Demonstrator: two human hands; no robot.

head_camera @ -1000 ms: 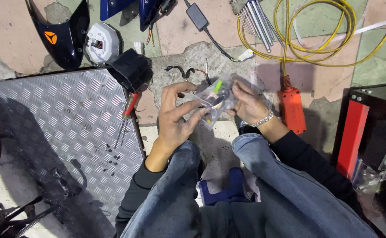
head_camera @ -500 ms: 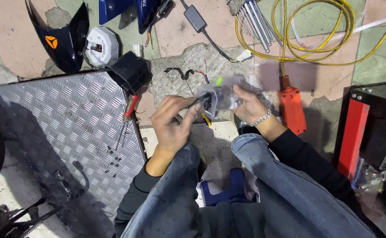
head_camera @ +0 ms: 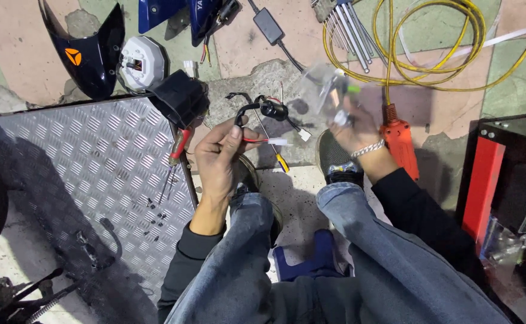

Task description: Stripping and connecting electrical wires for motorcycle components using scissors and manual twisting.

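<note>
Two hands work apart: the left hand point(head_camera: 218, 159) pinches a thin red wire point(head_camera: 257, 141) above the floor; the right hand point(head_camera: 356, 123) grips a blurred clear plastic bag point(head_camera: 326, 90), contents indistinct.

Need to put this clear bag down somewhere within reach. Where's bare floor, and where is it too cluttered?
The right hand holds the clear bag. Bare floor lies between the two shoes, below the yellow-handled screwdriver. Most of the checker plate is bare, left of the red-handled screwdriver and screws. It is crowded ahead: black wired part, yellow cable, orange tool.
</note>
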